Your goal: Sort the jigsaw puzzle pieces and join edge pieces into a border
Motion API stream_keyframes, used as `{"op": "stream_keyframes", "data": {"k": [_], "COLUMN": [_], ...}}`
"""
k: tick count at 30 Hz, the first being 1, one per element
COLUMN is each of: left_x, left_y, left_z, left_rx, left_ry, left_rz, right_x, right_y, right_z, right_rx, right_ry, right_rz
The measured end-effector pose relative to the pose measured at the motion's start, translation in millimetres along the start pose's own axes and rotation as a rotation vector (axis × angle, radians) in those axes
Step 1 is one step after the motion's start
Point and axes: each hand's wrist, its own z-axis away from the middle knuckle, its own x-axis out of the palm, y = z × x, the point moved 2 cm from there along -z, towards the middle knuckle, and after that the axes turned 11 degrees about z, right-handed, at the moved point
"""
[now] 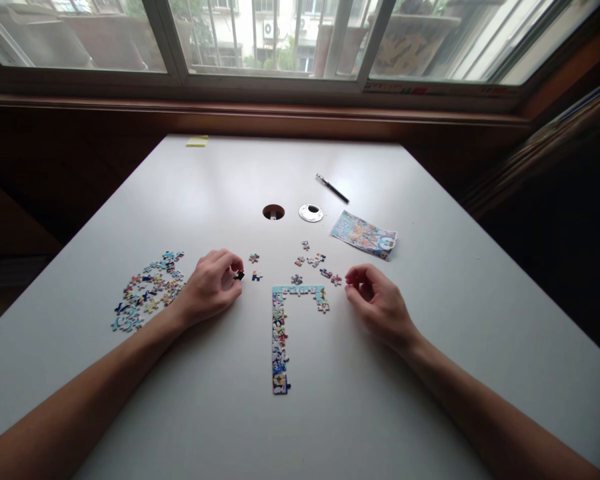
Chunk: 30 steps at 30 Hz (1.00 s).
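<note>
Your left hand (211,287) rests on the white table (180,193) with its fingers curled in, thumb and fingertips pinching 1 small dark puzzle piece (239,275) at the hand's 3 o'clock edge. Just beyond that piece, also at 3 o'clock, lies a loose blue piece (257,275), and another loose piece (253,257) sits at about 1 o'clock from your fingertips. Your right hand (377,301) rests on the table with fingers bent and the thumb and forefinger drawn close together at its 10 o'clock corner; you cannot tell whether anything is held between them. Just off those fingertips, at 9 o'clock, lies a small reddish piece (336,279), with a scatter of loose pieces (310,260) at 11 o'clock. Between your 2 hands lies the assembled puzzle border (280,333), an L shape with a short top run and a long strip reaching toward you at 6 o'clock. At 9 o'clock from your left hand is the pile of unsorted pieces (147,290). Farther out at 12 o'clock are a round cable hole (273,212), its silver cap (311,213), a black pen (332,188) and the printed puzzle packet (364,235); a yellow sticky pad (197,141) sits at the far edge.
</note>
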Motion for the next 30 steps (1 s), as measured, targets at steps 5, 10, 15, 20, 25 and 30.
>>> {"op": "stream_keyframes", "data": {"k": [5, 10, 15, 20, 25, 30], "left_x": [1.0, 1.9, 3.0, 2.6, 1.6, -0.3], "left_y": [-2.7, -3.0, -5.2, -6.3, -4.9, -0.8], "left_z": [0.2, 0.7, 1.0, 1.3, 2.1, 2.3], "left_rx": [0.016, 0.042, 0.059, 0.013, -0.033, -0.068], "left_ry": [-0.005, -0.005, -0.013, 0.034, 0.066, 0.076], "left_rz": [0.008, 0.036, 0.047, 0.096, 0.118, 0.129], "right_x": [0.4, 0.3, -0.4, -0.5, 0.4, 0.2], "right_y": [1.1, -0.3, -1.9, -1.6, -0.3, 1.0], "right_z": [0.3, 0.6, 0.2, 0.0, 0.0, 0.2], "right_rx": [-0.003, 0.004, 0.002, -0.001, 0.0, 0.007], "right_ry": [-0.015, -0.007, -0.002, -0.007, -0.013, -0.02], "right_rz": [-0.012, -0.008, -0.003, -0.004, -0.017, -0.019]}}
